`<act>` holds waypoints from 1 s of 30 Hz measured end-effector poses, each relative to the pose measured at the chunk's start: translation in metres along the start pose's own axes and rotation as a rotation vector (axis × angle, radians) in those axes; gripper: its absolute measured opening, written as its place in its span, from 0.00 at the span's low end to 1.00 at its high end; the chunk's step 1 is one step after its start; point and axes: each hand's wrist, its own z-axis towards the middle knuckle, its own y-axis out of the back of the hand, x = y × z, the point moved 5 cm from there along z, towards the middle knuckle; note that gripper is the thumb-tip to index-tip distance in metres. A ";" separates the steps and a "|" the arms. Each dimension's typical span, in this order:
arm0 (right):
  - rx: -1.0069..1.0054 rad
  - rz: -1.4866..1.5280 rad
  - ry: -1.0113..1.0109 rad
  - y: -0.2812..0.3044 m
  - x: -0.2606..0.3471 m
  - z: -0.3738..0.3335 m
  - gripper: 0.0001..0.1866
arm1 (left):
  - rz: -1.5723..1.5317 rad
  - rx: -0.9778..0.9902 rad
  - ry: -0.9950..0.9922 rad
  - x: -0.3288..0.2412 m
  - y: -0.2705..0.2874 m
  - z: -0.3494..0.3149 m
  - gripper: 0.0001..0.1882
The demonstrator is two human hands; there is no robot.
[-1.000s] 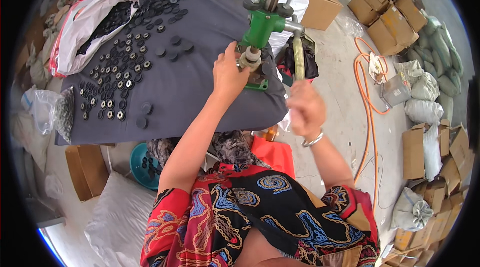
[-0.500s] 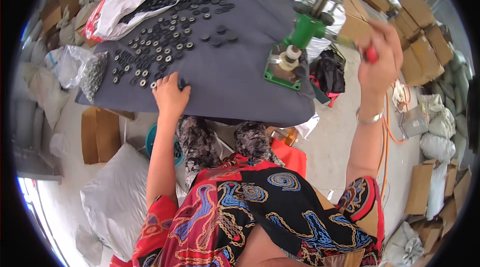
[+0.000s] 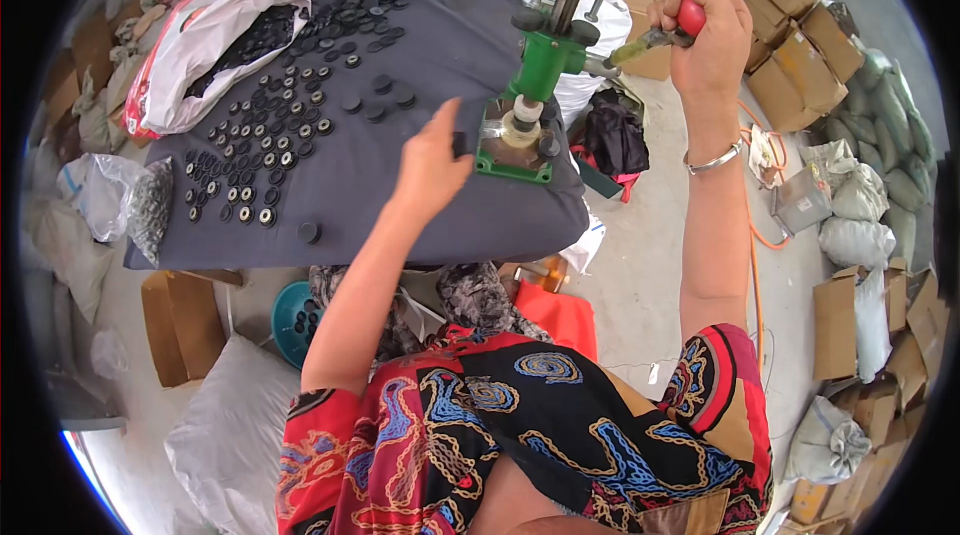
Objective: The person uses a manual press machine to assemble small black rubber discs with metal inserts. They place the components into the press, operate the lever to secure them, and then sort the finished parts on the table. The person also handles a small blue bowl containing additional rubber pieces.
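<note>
My left hand (image 3: 428, 167) is over the table beside the green hand press (image 3: 540, 70), with a black disc (image 3: 461, 144) between its thumb and index finger. The disc is partly hidden by the hand. Up on the right, my right hand (image 3: 715, 25) is closed round the red ball knob (image 3: 691, 17) of the press lever (image 3: 637, 46). A pale round die (image 3: 524, 115) stands on the press base, under the ram. Another black disc (image 3: 310, 233) lies alone near the table's front edge. Several black ring-shaped pieces with pale centres (image 3: 285, 144) are spread at the left.
A white and red bag (image 3: 165, 100) spills black pieces on the dark tablecloth (image 3: 400, 225). A clear bag of small metal parts (image 3: 150, 210) is at the left corner. A teal basin (image 3: 290, 320) stands below. Cardboard boxes (image 3: 810, 45) and sacks (image 3: 885, 125) line the right.
My left hand has moved right from the loose pieces toward the press, leaving a black disc near the front edge. My right hand still holds the lever knob. The whole view has shifted.
</note>
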 end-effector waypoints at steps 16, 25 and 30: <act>-0.013 -0.020 0.038 -0.002 0.003 -0.004 0.16 | -0.049 -0.019 0.096 -0.007 -0.088 0.034 0.48; 0.018 -0.069 0.208 -0.010 0.000 -0.094 0.10 | -0.071 -0.023 0.141 -0.004 -0.094 0.032 0.47; 0.290 -0.416 0.498 -0.005 -0.041 -0.181 0.07 | -0.041 -0.134 0.034 -0.006 -0.043 0.011 0.39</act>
